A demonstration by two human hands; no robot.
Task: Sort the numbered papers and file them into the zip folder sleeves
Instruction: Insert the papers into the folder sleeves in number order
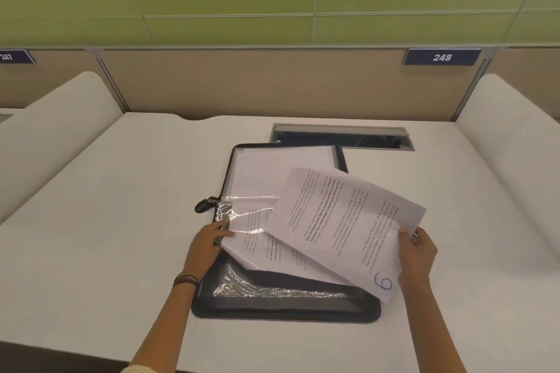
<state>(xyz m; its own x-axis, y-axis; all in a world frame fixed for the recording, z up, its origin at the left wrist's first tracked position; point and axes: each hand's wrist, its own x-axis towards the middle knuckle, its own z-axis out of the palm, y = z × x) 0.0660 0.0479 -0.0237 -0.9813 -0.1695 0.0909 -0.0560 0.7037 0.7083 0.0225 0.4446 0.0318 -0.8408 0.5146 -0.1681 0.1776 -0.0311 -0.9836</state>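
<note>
A dark zip folder (285,309) lies open on the white desk, its clear plastic sleeves (242,212) shining. A stack of printed papers (272,166) rests in its far half. My right hand (416,254) grips a printed sheet (342,221) by its right edge, lifted at a slant over the folder, with a blue handwritten 6 or 9 at its near corner. My left hand (209,242) pinches the left edge of another printed sheet (260,248) lying under a clear sleeve. A black zip pull (204,204) sticks out at the folder's left side.
A recessed cable tray (342,135) with an open lid sits in the desk behind the folder. Beige partition panels close the back, one with a sign reading 248 (441,57). Rounded white dividers (509,142) border the desk left and right.
</note>
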